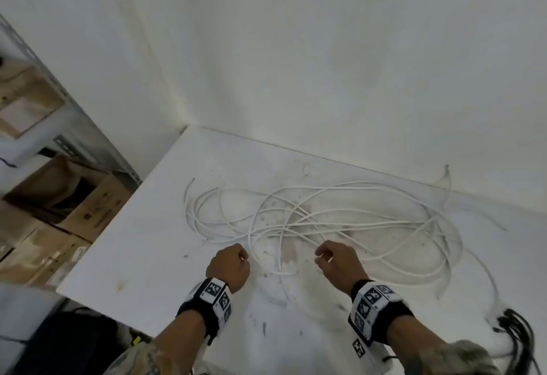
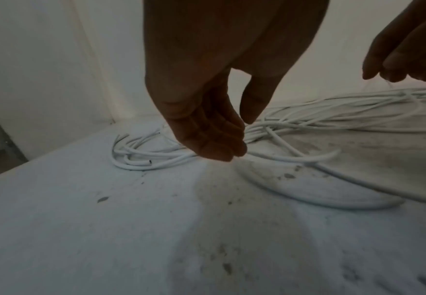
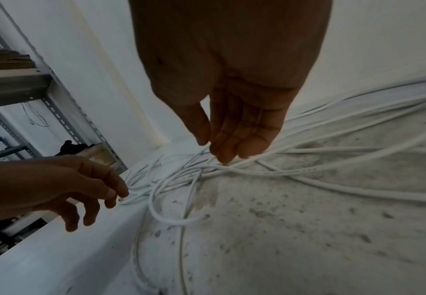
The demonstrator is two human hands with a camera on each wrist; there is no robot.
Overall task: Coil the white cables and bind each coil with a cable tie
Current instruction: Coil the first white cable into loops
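Several loose white cables lie tangled in wide loops on the stained white table. My left hand hovers over the tangle's near left edge, and in the left wrist view its fingers hang down relaxed just above a cable bundle, holding nothing. My right hand hovers over the near middle. In the right wrist view its fingers point straight down, the tips just at a crossing of cables, with nothing gripped. No cable tie shows in any view.
The table sits in a corner of white walls. A metal rack with cardboard boxes stands to the left of the table. A bunch of black cables hangs at the near right edge.
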